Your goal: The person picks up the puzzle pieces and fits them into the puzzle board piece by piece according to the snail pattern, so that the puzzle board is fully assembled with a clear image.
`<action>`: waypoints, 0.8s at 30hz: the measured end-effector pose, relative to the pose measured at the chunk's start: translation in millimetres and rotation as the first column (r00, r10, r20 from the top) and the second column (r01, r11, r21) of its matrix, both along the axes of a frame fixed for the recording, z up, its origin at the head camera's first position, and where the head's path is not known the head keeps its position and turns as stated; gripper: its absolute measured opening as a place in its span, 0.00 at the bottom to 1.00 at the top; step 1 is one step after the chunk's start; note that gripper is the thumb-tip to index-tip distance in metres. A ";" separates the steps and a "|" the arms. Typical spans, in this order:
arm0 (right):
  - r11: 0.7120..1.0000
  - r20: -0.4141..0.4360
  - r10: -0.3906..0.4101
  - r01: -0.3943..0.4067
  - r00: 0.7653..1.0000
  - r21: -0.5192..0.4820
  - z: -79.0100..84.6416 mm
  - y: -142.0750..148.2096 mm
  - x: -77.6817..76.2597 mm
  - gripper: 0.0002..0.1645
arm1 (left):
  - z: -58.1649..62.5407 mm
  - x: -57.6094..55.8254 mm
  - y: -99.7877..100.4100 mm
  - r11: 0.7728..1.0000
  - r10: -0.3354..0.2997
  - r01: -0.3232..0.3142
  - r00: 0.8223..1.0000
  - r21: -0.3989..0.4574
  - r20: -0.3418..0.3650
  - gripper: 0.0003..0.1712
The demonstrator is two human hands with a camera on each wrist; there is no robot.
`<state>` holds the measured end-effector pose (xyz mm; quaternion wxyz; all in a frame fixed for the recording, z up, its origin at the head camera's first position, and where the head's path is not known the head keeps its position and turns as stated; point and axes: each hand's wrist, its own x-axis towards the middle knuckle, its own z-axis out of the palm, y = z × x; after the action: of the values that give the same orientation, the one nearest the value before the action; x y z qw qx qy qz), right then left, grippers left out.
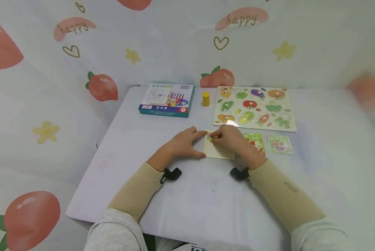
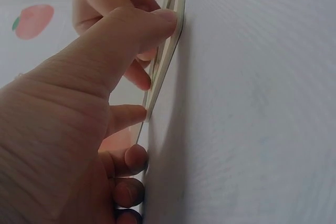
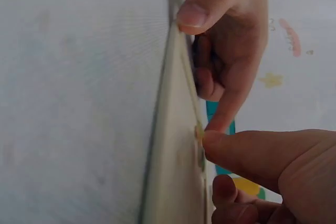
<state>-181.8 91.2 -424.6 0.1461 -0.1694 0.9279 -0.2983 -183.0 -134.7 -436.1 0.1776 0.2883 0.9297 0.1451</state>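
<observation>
A square pale wooden board (image 1: 218,152) with a raised rim lies on the table. My left hand (image 1: 185,142) rests at its left side, forefinger at the upper corner and thumb at the lower corner, both fairly straight. Inside the board's upper left corner, my right hand (image 1: 229,137) pinches a small green and purple puzzle piece (image 1: 209,136). In the right wrist view, that piece (image 3: 199,135) shows edge-on beside the right thumb. Partly behind the right wrist lies a green and red patterned picture (image 1: 257,139). A small picture card (image 1: 280,144) lies farther right.
Behind the hands lies a large vegetable peg puzzle (image 1: 254,108). A yellow cylinder (image 1: 205,99) stands to its left, near a flat teal and white box (image 1: 166,100). The fruit-printed cloth (image 1: 174,38) hangs behind the white table (image 1: 206,205).
</observation>
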 end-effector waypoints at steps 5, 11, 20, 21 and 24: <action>1.000 0.011 0.025 -0.025 1.000 -0.007 12.0 3.0 2.7 0.19 | 1.1 0.5 0.6 1.000 0.004 -0.004 1.000 -0.004 0.010 0.54; 0.996 -0.072 0.073 -0.076 0.995 -0.036 33.0 7.8 11.1 0.22 | 2.7 0.6 0.3 1.000 -0.005 0.005 1.000 0.000 0.007 0.53; 0.995 -0.116 0.065 -0.073 0.991 -0.066 59.7 10.2 28.6 0.23 | 2.4 0.3 0.0 1.000 -0.009 0.009 1.000 -0.004 -0.006 0.54; 0.995 -0.124 0.062 -0.071 0.990 -0.071 63.1 11.2 30.7 0.23 | 2.4 0.3 0.1 1.000 -0.009 0.009 1.000 -0.004 -0.007 0.54; 0.995 -0.140 0.054 -0.066 0.989 -0.078 73.8 15.3 37.1 0.23 | 3.0 0.6 0.6 1.000 -0.007 0.007 1.000 -0.007 -0.008 0.54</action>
<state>-144.7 106.4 -350.9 0.0835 -0.2234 0.9171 -0.3195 -182.5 -134.1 -433.2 0.1754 0.2917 0.9298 0.1400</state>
